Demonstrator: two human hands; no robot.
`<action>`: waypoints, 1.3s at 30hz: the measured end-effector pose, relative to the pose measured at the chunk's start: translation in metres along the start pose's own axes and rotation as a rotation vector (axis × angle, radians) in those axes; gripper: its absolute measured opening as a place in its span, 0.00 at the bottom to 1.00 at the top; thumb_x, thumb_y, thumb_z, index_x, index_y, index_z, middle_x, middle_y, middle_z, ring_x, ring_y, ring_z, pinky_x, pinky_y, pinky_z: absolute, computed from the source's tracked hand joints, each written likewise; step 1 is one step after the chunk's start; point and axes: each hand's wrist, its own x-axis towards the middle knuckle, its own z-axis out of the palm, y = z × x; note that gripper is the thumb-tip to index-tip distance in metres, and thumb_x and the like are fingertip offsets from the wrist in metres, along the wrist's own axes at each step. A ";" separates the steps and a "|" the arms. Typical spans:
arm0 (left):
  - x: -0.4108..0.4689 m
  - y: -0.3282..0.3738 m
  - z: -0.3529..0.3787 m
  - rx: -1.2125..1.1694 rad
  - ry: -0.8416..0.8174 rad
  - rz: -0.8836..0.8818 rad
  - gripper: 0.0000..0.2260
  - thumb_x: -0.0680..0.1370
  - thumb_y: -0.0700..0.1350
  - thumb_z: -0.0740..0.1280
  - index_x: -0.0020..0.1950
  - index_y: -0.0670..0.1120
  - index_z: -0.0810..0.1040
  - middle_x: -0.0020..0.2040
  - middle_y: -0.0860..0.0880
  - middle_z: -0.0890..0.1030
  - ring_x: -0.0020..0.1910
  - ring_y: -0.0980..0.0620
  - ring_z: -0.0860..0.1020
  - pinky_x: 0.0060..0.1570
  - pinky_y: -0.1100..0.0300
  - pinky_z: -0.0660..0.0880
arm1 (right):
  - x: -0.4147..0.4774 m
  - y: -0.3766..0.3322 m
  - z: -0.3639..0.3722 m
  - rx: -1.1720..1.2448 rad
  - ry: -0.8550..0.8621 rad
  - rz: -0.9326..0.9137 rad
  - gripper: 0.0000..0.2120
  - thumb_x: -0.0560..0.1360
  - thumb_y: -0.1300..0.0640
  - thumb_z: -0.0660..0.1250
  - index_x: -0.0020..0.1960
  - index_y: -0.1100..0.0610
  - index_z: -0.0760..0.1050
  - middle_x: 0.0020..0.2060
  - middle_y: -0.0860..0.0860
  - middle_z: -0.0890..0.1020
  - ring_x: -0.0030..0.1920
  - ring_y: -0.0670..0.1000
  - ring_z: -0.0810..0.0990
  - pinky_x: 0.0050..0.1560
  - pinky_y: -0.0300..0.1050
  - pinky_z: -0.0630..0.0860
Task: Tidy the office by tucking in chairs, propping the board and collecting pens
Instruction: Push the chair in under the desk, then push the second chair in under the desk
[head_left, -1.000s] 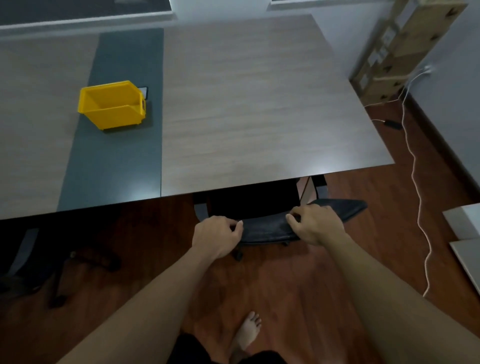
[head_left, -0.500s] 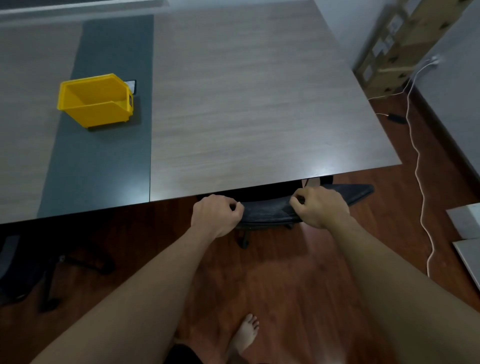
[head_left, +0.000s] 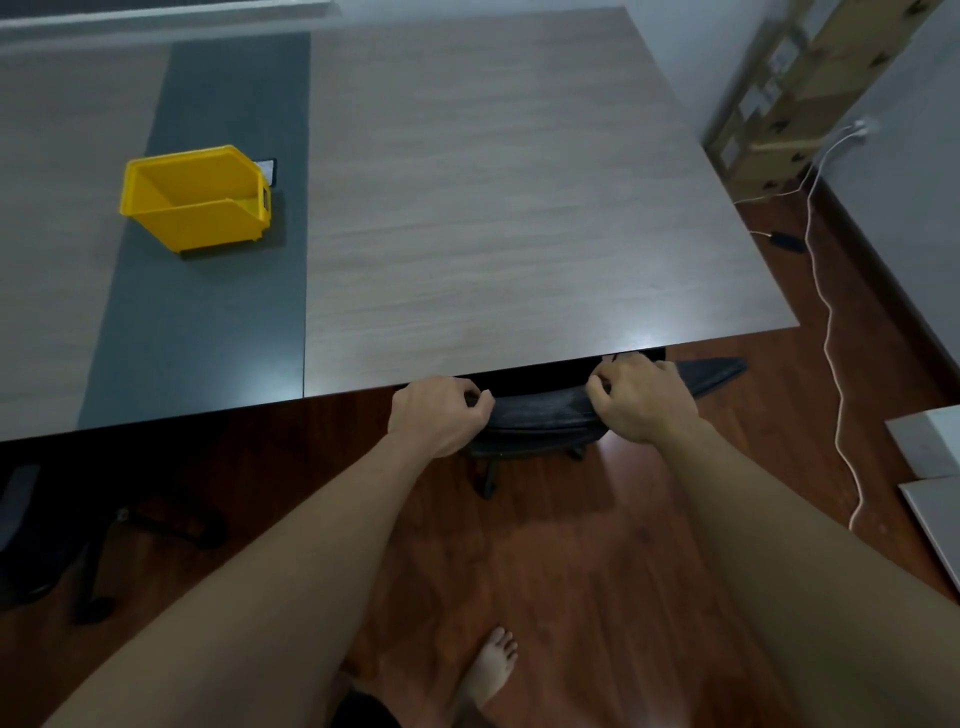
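Both hands, the left hand (head_left: 440, 413) and right hand (head_left: 643, 397), are clamped on one chair backrest (head_left: 540, 413) at the table (head_left: 498, 218) edge. One yellow bin (head_left: 195, 200) stands on the table.

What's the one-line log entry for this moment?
step: tuck chair | left hand: gripping chair back | right hand: gripping chair back | chair: mostly under table | yellow bin: on table

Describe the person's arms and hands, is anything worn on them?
Both forearms are bare, with no sleeves in view. The left hand and right hand have no gloves, and no watch, bracelet or rings are visible on either.
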 end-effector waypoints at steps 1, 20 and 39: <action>0.000 -0.003 -0.006 -0.062 -0.054 0.007 0.29 0.79 0.69 0.52 0.68 0.57 0.82 0.64 0.51 0.85 0.63 0.46 0.82 0.60 0.50 0.79 | -0.001 -0.004 -0.001 -0.001 0.037 -0.001 0.23 0.80 0.42 0.50 0.55 0.49 0.81 0.52 0.49 0.84 0.56 0.54 0.80 0.60 0.59 0.73; -0.189 -0.250 -0.160 -0.264 0.209 -0.254 0.33 0.85 0.66 0.56 0.82 0.45 0.68 0.81 0.45 0.71 0.79 0.45 0.69 0.79 0.46 0.65 | -0.030 -0.296 -0.069 0.109 0.123 -0.346 0.30 0.84 0.36 0.53 0.76 0.54 0.72 0.71 0.53 0.79 0.74 0.56 0.72 0.71 0.59 0.72; -0.374 -0.614 -0.230 -0.308 0.331 -0.466 0.32 0.85 0.65 0.57 0.80 0.45 0.70 0.78 0.46 0.74 0.76 0.45 0.73 0.73 0.49 0.71 | -0.089 -0.687 -0.007 0.296 0.012 -0.503 0.36 0.78 0.30 0.51 0.71 0.53 0.76 0.67 0.53 0.81 0.68 0.57 0.77 0.68 0.62 0.75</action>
